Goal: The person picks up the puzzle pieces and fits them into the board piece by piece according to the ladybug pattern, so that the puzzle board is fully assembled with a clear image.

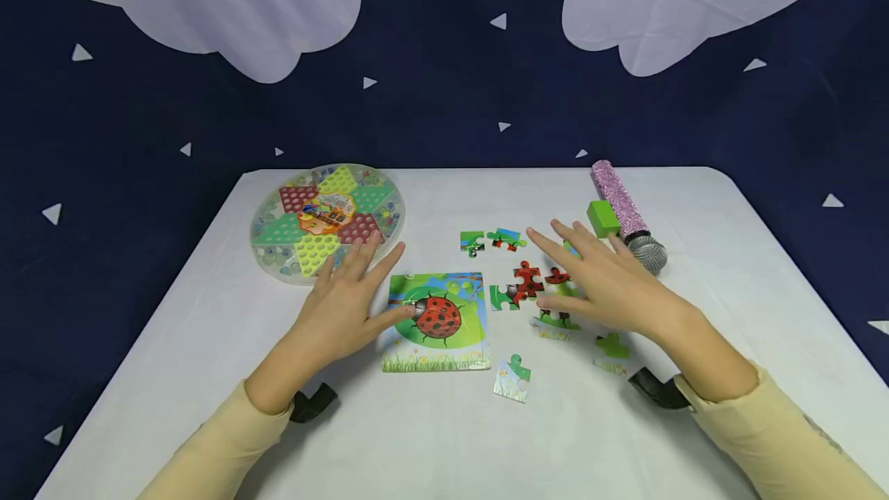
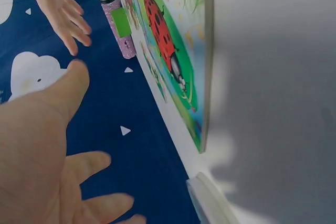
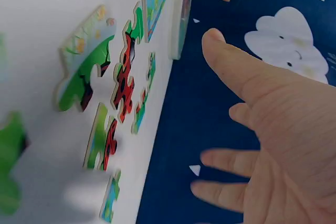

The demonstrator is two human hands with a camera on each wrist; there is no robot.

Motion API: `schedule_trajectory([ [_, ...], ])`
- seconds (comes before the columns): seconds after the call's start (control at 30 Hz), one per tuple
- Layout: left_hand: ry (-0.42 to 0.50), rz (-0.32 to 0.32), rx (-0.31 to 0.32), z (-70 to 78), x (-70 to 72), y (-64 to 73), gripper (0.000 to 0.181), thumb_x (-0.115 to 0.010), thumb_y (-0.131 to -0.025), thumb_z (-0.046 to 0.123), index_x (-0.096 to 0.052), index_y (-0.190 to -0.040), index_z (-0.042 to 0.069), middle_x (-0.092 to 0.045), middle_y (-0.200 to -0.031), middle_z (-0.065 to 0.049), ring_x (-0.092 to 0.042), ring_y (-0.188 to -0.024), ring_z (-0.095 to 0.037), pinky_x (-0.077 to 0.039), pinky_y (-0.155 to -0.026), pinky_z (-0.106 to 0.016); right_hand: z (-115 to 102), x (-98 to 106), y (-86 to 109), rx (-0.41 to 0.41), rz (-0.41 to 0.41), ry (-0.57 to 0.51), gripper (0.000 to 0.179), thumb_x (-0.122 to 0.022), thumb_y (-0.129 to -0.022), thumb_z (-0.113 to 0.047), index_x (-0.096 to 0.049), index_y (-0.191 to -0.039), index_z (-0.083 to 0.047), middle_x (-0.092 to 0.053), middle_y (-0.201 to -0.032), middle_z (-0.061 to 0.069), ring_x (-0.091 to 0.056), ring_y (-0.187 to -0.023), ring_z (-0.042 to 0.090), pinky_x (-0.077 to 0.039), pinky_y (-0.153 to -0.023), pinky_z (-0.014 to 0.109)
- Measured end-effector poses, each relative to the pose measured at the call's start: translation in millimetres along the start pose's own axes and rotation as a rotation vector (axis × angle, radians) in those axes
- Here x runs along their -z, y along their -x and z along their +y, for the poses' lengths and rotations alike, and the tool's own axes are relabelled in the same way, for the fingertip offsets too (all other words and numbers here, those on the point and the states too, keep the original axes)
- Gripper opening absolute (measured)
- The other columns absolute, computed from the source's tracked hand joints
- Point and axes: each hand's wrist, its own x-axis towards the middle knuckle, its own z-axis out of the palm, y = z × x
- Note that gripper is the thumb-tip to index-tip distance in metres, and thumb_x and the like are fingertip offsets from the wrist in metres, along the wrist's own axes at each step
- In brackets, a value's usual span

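Red pieces (image 1: 528, 282): lying toward the counter's (image 1: 430, 438) right edge, likely spread for visibility.
Left hand (image 1: 342, 305), right hand (image 1: 614, 284): hovering, fingers apart.

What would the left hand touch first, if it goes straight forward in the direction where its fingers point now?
Probably the round game board: in the head view, the left hand overlaps its near edge. The hand looks raised, so it might pass above; depth is unclear.

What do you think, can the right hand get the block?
Probably yes. The right hand looks empty, and the block lies just beyond it in the head view; the mic beside the block might crowd one side.
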Motion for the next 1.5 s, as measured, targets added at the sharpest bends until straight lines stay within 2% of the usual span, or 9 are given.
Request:
schedule_trajectory([
  [0.1, 0.056, -0.046, -0.01, -4.0, -2.1, 7.4, 0.093, -0.071, -0.097, 0.064, -0.032, -0.171, 0.024, -0.022, -0.178, -0.02, -0.027, -0.162, -0.051, -0.025, -0.127, -0.075, 0, -2, -22.9, 0.074, -0.006, -0.021, 0.087, -0.073, -0.1, -0.054, -0.032, -0.171, -0.026, -0.045, -0.169, 0.018, -0.045, -0.155, 0.044, -0.034, -0.12, 0.076],
  [0.2, 0.132, -0.1, -0.005, -9.3, -5.4, 15.2, 0.091, -0.074, -0.097, 0.058, -0.035, -0.17, 0.021, -0.024, -0.178, -0.021, -0.026, -0.163, -0.048, -0.026, -0.128, -0.073, 1, -6, -52.6, 0.144, -0.004, -0.023, 0.079, -0.078, -0.099, -0.045, -0.046, -0.165, -0.016, -0.058, -0.158, 0.018, -0.058, -0.143, 0.043, -0.049, -0.111, 0.07],
  [0.27, 0.169, -0.129, -0.002, -12.6, -8.3, 19.4, 0.092, -0.076, -0.096, 0.056, -0.036, -0.17, 0.019, -0.025, -0.177, -0.022, -0.026, -0.163, -0.047, -0.026, -0.127, -0.072, 1, -9, -71.7, 0.159, -0.018, -0.034, 0.073, -0.079, -0.098, -0.041, -0.051, -0.161, -0.014, -0.062, -0.154, 0.017, -0.063, -0.138, 0.041, -0.054, -0.105, 0.067],
  [0.37, 0.225, -0.172, 0.003, -16.2, -12.4, 23.6, 0.095, -0.079, -0.094, 0.055, -0.035, -0.17, 0.017, -0.026, -0.176, -0.023, -0.027, -0.163, -0.048, -0.026, -0.126, -0.074, 2, -14, -96.4, 0.158, -0.056, -0.068, 0.067, -0.081, -0.098, -0.038, -0.058, -0.156, -0.012, -0.064, -0.151, 0.018, -0.066, -0.133, 0.041, -0.057, -0.102, 0.065],
  [0.6, 0.287, -0.246, 0.013, -22.5, -17.2, 27.0, 0.103, -0.084, -0.089, 0.056, -0.036, -0.169, 0.013, -0.025, -0.176, -0.025, -0.025, -0.163, -0.048, -0.025, -0.126, -0.075, 1, -25, -133.3, 0.103, -0.153, -0.135, 0.065, -0.082, -0.097, -0.036, -0.061, -0.154, -0.013, -0.062, -0.153, 0.016, -0.063, -0.137, 0.038, -0.052, -0.112, 0.062],
  [0.77, 0.3, -0.245, -0.007, -27.5, -20.2, 28.0, 0.106, -0.089, -0.084, 0.055, -0.038, -0.167, 0.011, -0.026, -0.176, -0.026, -0.024, -0.163, -0.05, -0.021, -0.124, -0.079, 0, -32, -146.5, 0.105, -0.165, -0.13, 0.062, -0.083, -0.096, -0.033, -0.064, -0.15, -0.01, -0.065, -0.149, 0.014, -0.066, -0.132, 0.033, -0.053, -0.111, 0.057],
  [1.0, 0.334, -0.241, -0.039, -38.0, -26.1, 27.1, 0.111, -0.09, -0.081, 0.058, -0.039, -0.167, 0.01, -0.024, -0.176, -0.024, -0.022, -0.164, -0.05, -0.017, -0.125, -0.08, 0, -31, -153.9, 0.113, -0.141, -0.168, 0.056, -0.087, -0.093, -0.027, -0.069, -0.143, -0.006, -0.072, -0.135, 0.011, -0.069, -0.122, 0.028, -0.056, -0.106, 0.05],
  [1.23, 0.321, -0.267, -0.045, -37.0, -17.6, 24.9, 0.114, -0.092, -0.08, 0.055, -0.036, -0.168, 0.008, -0.023, -0.177, -0.024, -0.02, -0.164, -0.049, -0.017, -0.126, -0.079, 4, -31, -158.9, 0.149, -0.112, -0.227, 0.047, -0.088, -0.091, -0.019, -0.075, -0.133, -0.004, -0.075, -0.13, 0.012, -0.072, -0.12, 0.029, -0.059, -0.105, 0.046],
  [1.5, 0.335, -0.262, -0.033, -37.8, -24.7, 27.7, 0.114, -0.092, -0.079, 0.056, -0.036, -0.168, 0.01, -0.022, -0.178, -0.022, -0.019, -0.165, -0.048, -0.015, -0.127, -0.079, 6, -35, -160.0, 0.149, -0.111, -0.205, 0.043, -0.089, -0.09, -0.021, -0.079, -0.129, -0.007, -0.078, -0.122, 0.009, -0.073, -0.115, 0.027, -0.06, -0.103, 0.045],
])
